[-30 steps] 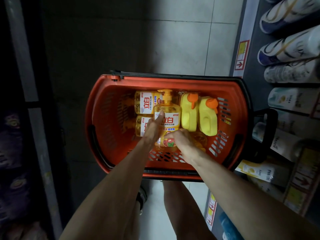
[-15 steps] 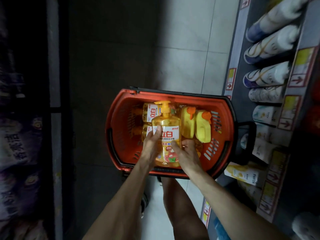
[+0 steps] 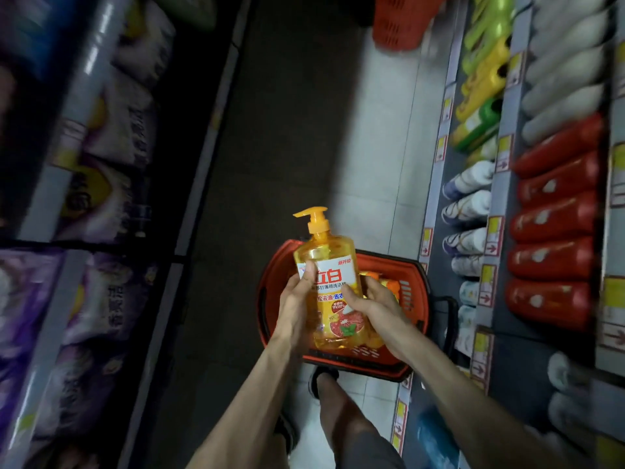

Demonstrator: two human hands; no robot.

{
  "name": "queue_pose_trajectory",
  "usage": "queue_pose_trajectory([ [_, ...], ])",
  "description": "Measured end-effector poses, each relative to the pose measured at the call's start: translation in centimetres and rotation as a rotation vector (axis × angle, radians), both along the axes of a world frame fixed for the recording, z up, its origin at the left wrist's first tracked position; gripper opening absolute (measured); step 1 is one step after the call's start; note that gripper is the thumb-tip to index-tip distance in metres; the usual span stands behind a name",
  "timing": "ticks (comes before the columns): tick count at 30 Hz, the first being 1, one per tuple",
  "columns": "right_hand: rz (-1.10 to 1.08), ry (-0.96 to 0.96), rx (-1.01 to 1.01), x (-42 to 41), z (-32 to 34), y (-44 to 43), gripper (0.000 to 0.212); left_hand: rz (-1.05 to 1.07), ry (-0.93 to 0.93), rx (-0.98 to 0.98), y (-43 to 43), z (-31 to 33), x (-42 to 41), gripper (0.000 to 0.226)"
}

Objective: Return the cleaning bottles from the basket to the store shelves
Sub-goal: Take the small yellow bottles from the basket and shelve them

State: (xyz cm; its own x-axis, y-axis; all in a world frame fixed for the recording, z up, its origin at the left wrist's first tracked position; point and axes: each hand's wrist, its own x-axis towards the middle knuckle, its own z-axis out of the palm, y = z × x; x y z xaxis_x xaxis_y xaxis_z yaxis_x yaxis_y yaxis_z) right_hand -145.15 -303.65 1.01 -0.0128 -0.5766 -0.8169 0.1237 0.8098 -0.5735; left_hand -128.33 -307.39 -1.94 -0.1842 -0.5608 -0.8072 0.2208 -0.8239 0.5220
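A yellow pump bottle (image 3: 333, 282) with an orange pump head and a red-and-white label is held upright above the red basket (image 3: 417, 292). My left hand (image 3: 297, 299) grips its left side with the thumb on the label. My right hand (image 3: 375, 308) grips its right side and lower part. The basket stands on the floor by the right-hand shelves; orange caps of other bottles (image 3: 389, 284) show in it behind my right hand, the rest hidden by the bottle and hands.
Right-hand shelves (image 3: 493, 231) hold white bottles, red bottles (image 3: 554, 231) and, farther off, yellow and green bottles (image 3: 480, 96). Left shelves carry purple and white bags (image 3: 101, 198). A second red basket (image 3: 399, 22) sits far down the aisle. My legs stand below the basket.
Both hands have lifted the pump bottle out of the basket and higher. My view has tilted up the aisle, so more of the shelves shows.
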Motion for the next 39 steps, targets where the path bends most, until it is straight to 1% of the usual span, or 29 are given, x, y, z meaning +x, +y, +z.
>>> queue_pose_trajectory([
  [2,0.005,-0.018,-0.042,0.9,3.6,-0.9,0.017,0.007,0.024,-0.030,-0.5,3.8,1.2,0.093],
  [3,0.016,-0.020,-0.051,1.4,5.3,-1.1,0.020,0.004,0.036,-0.048,-0.6,5.8,1.8,0.092],
  [6,0.025,-0.041,-0.085,3.6,10.6,-1.2,0.048,0.014,0.046,-0.091,-0.5,11.8,3.6,0.096],
  [8,0.027,-0.025,-0.119,5.1,13.7,-0.9,0.056,0.031,0.044,-0.106,0.0,15.2,5.1,0.103],
  [9,0.036,-0.017,-0.132,5.8,15.2,-0.5,0.057,0.041,0.042,-0.112,0.4,16.8,5.9,0.103],
  [10,0.044,-0.009,-0.144,6.5,16.6,-0.1,0.059,0.046,0.044,-0.127,0.7,18.2,6.6,0.099],
  [15,0.120,0.025,-0.196,9.9,22.5,2.1,0.067,0.081,0.058,-0.191,3.2,24.4,11.0,0.063],
  [19,0.215,0.128,-0.265,13.0,26.1,3.7,0.095,0.082,0.071,-0.271,5.0,28.5,14.0,0.058],
  [20,0.236,0.150,-0.291,13.7,26.7,4.1,0.096,0.083,0.076,-0.294,5.4,29.4,14.8,0.058],
  [22,0.262,0.180,-0.340,15.4,28.0,4.7,0.092,0.078,0.080,-0.344,6.0,31.0,16.5,0.054],
  [26,0.251,0.221,-0.422,19.0,30.6,5.5,0.074,0.064,0.062,-0.459,7.3,33.9,20.1,0.052],
  [28,0.248,0.239,-0.469,20.9,31.7,5.8,0.069,0.051,0.037,-0.530,7.9,35.2,22.2,0.051],
  [30,0.250,0.267,-0.517,22.8,32.8,5.9,0.069,0.028,0.000,-0.592,8.2,36.5,24.4,0.052],
  [33,0.280,0.275,-0.576,25.1,34.4,5.7,0.071,0.021,-0.037,-0.657,8.7,38.0,27.5,0.045],
  [36,0.348,0.284,-0.622,27.3,36.1,5.0,0.064,0.034,-0.101,-0.723,9.2,39.3,30.1,0.050],
  [39,0.428,0.287,-0.675,29.2,37.5,3.9,0.069,0.071,-0.182,-0.809,9.8,40.5,32.0,0.050],
])
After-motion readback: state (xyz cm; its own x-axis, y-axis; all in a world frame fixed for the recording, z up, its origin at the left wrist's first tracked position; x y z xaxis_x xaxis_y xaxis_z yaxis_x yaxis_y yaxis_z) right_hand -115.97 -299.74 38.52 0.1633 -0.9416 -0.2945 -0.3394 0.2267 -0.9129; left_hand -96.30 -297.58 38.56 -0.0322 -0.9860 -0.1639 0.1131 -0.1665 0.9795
